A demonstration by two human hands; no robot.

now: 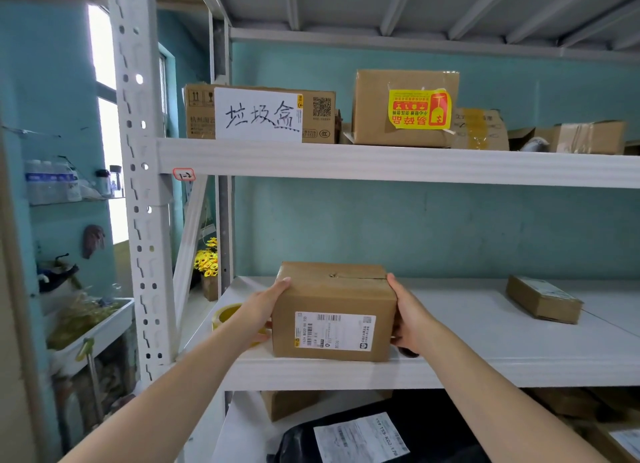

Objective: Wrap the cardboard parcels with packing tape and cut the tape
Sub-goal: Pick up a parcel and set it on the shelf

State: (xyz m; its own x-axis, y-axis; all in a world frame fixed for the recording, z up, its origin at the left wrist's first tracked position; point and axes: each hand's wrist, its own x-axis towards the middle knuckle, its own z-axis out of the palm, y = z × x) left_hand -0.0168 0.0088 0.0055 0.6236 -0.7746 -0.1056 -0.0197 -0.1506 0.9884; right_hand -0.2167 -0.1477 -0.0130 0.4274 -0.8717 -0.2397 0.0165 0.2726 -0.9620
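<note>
A brown cardboard parcel (332, 303) with a white shipping label on its front stands near the front edge of the middle white shelf (485, 345). My left hand (258, 310) grips its left side, thumb up by the top edge. On the opposite side my right hand (410, 313) holds it the same way. The top flaps show a seam with a small tear. A yellowish roll of packing tape (225, 315) lies on the shelf just left of the parcel, partly hidden by my left wrist. A small dark object (408, 351) peeks out under my right hand.
A smaller flat parcel (543, 298) lies on the same shelf at the right. The upper shelf holds several boxes, one with a handwritten sign (258, 114), one with a yellow sticker (403, 107). A black bag (363, 435) and boxes lie below. The rack's post (138, 185) stands left.
</note>
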